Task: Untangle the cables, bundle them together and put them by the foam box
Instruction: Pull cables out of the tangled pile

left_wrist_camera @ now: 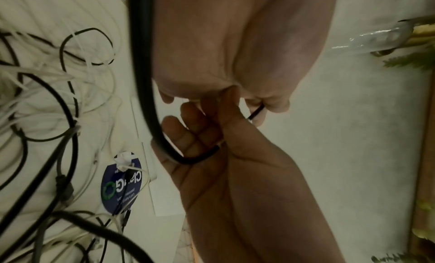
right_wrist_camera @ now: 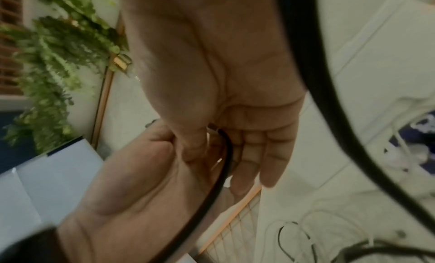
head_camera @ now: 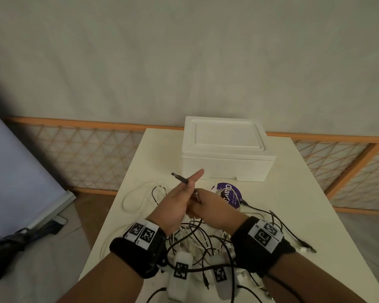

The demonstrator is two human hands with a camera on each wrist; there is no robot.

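Note:
A white foam box (head_camera: 225,149) stands shut at the far middle of the cream table (head_camera: 298,189). A tangle of black and white cables (head_camera: 201,241) lies near me, under my wrists. Both hands are raised together above it. My left hand (head_camera: 185,194) grips a black cable, whose plug end (head_camera: 179,177) sticks out up and to the left; its index finger points at the box. My right hand (head_camera: 208,207) pinches the same black cable (right_wrist_camera: 223,166) just behind a metal connector (head_camera: 197,195). In the left wrist view the black cable (left_wrist_camera: 188,159) loops across the right hand's fingers (left_wrist_camera: 188,133).
A round purple label (head_camera: 230,194) lies in front of the box with cables over it. White adapters with marker tags (head_camera: 181,272) sit in the tangle near the front edge. A loose white cable (head_camera: 132,197) loops at the left. Lattice railing (head_camera: 85,158) runs behind the table.

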